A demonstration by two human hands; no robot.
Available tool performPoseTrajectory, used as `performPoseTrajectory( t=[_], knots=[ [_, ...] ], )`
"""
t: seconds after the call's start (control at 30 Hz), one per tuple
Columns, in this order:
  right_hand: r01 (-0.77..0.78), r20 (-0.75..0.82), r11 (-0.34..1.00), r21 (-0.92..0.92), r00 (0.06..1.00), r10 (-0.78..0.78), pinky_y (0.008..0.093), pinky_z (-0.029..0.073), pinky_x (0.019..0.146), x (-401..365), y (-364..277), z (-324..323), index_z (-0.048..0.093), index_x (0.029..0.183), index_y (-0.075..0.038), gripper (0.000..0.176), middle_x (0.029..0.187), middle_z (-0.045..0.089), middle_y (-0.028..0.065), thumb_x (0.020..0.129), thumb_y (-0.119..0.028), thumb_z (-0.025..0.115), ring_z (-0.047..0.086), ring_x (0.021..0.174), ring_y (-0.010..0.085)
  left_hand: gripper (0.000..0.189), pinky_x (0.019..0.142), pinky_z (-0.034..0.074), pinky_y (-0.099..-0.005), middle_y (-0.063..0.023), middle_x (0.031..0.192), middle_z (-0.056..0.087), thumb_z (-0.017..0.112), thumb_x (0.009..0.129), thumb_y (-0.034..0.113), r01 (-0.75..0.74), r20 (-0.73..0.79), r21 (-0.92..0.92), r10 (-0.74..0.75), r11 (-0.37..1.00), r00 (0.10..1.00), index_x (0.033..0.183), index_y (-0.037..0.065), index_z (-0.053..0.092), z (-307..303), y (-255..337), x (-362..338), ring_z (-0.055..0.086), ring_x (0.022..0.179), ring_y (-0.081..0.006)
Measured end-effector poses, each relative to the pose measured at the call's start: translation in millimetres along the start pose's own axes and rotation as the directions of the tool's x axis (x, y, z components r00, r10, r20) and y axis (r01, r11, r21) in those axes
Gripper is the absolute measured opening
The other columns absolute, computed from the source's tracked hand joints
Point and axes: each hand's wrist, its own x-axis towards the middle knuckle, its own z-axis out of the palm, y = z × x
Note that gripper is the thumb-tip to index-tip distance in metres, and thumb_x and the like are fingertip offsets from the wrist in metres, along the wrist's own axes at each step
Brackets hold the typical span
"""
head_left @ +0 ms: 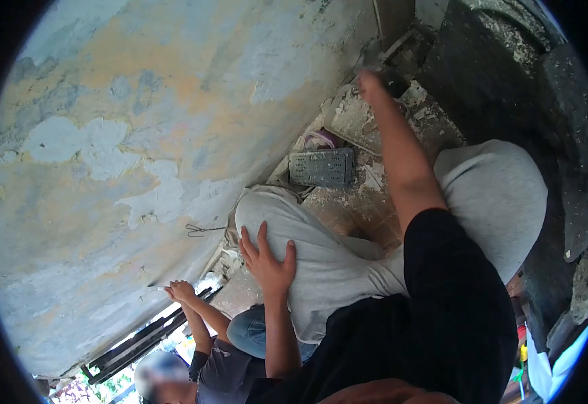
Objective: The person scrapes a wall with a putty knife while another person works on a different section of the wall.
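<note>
My left hand (267, 264) lies on my grey-trousered knee (273, 212) with its fingers spread, holding nothing. My right arm stretches toward the foot of the wall, where my right hand (370, 87) is closed, somewhat smeared by motion. A blurred greyish thing (370, 55) shows just beyond its fingers; I cannot tell what it is. Beside that hand rises the wall (193, 101), with patchy blue-grey and yellowish peeling paint. Below the hand lies a whitish, debris-covered slab (354, 118).
A dark slotted plastic piece (322, 167) and a purple rounded object (321, 139) lie by the wall. Bent wire (203, 230) juts near my knee. Dark dusty sheeting (482, 74) spreads at right. Another person (230, 357) at lower left holds a thin blade-like tool (156, 287) against the wall.
</note>
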Motion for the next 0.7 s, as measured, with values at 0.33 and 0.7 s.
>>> performPoseTrajectory(
  t=[0.33,0.7],
  knots=[
    [0.177,0.097,0.873,-0.455,0.984,-0.149,0.0403,0.043,0.055,46,53,19,0.061,0.116,-0.001,0.029,0.098,0.063,0.0117,0.091,-0.013,0.055,0.054,0.064,0.0217,0.072,0.11,0.027,-0.0647,-0.0227,0.159,0.024,0.074,0.078,0.036,0.002,0.033,0.014,-0.003,1.0,0.999,0.144,0.019,0.049,-3,13,-1,0.023,0.144,-0.0506],
    [0.083,-0.02,0.996,-0.027,0.996,-0.083,0.0312,0.024,0.044,-73,-1,31,0.056,0.089,-0.013,0.001,0.063,0.044,-0.0017,0.089,-0.014,0.057,0.04,0.051,0.0123,0.071,0.112,0.028,-0.062,-0.0218,0.158,0.026,0.075,0.077,0.034,0.031,-0.016,-0.003,-0.031,1.0,0.999,0.142,0.02,0.051,2,4,-1,0.024,0.143,-0.0503]
  ],
)
